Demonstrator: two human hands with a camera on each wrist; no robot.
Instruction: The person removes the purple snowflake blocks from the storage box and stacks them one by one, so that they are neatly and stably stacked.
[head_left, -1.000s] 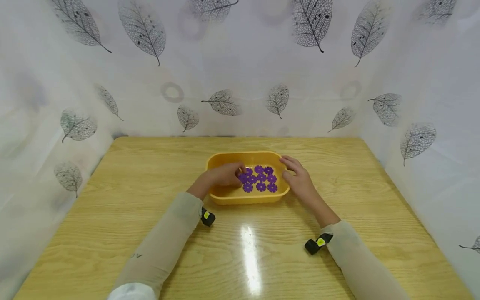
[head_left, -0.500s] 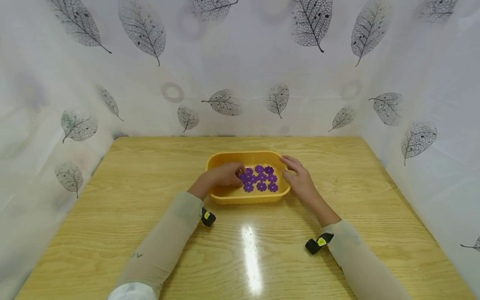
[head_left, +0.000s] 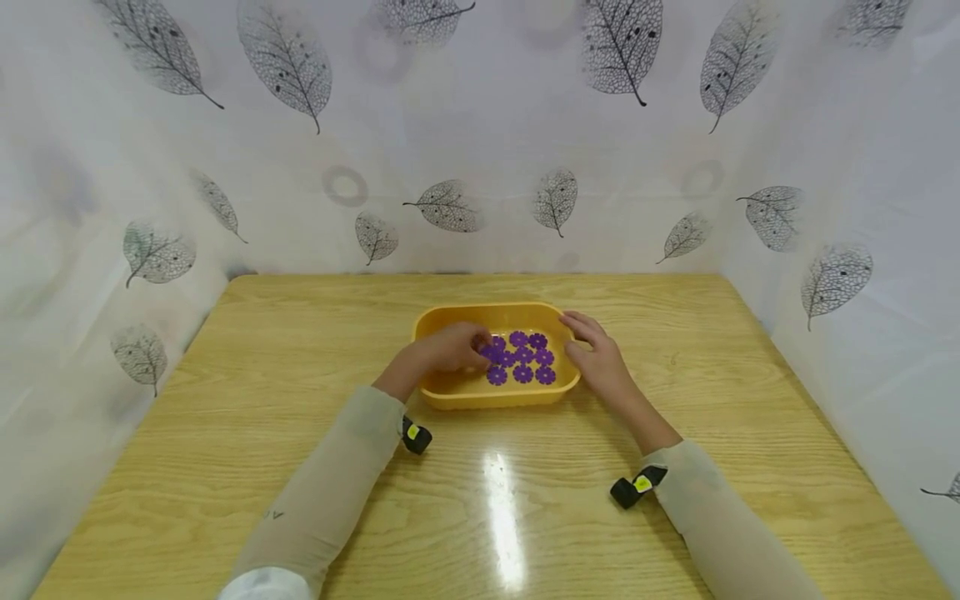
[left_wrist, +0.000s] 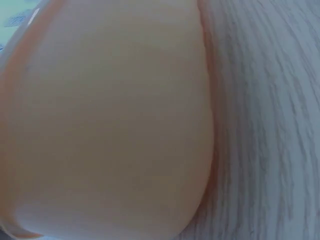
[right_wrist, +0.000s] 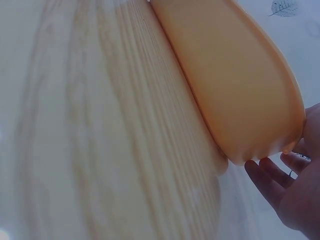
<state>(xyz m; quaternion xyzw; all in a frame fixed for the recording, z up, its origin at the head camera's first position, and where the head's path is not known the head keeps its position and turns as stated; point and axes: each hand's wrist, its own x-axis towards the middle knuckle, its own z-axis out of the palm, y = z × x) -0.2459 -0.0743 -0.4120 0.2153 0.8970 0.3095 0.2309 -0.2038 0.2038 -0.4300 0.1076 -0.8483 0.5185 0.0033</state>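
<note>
A yellow plastic tub [head_left: 495, 400] stands on the table, with several purple notched snowflake discs [head_left: 522, 374] lying flat in its right half. My left hand [head_left: 457, 346] reaches into it over the left end, fingers curled down and pinching a purple snowflake disc [head_left: 491, 353] among the others. The back of the hand hides part of this grasp. At the tub's right end my right hand [head_left: 600, 358] grips the rim, thumb at the edge. From the right wrist view, its fingers [right_wrist: 272, 180] press on the outer end wall of the tub [right_wrist: 235, 75]. Only the tub's outside fills the left wrist view.
The wood-grain table [head_left: 315, 317] extends on all sides of the tub. Behind and beside it hangs a white curtain [head_left: 480, 150] with leaf prints. Black wrist cameras [head_left: 416, 435] sit on both wrists.
My left fingers have shifted slightly at the disc, which sits a little farther right. The tub and my right hand have stayed in place.
</note>
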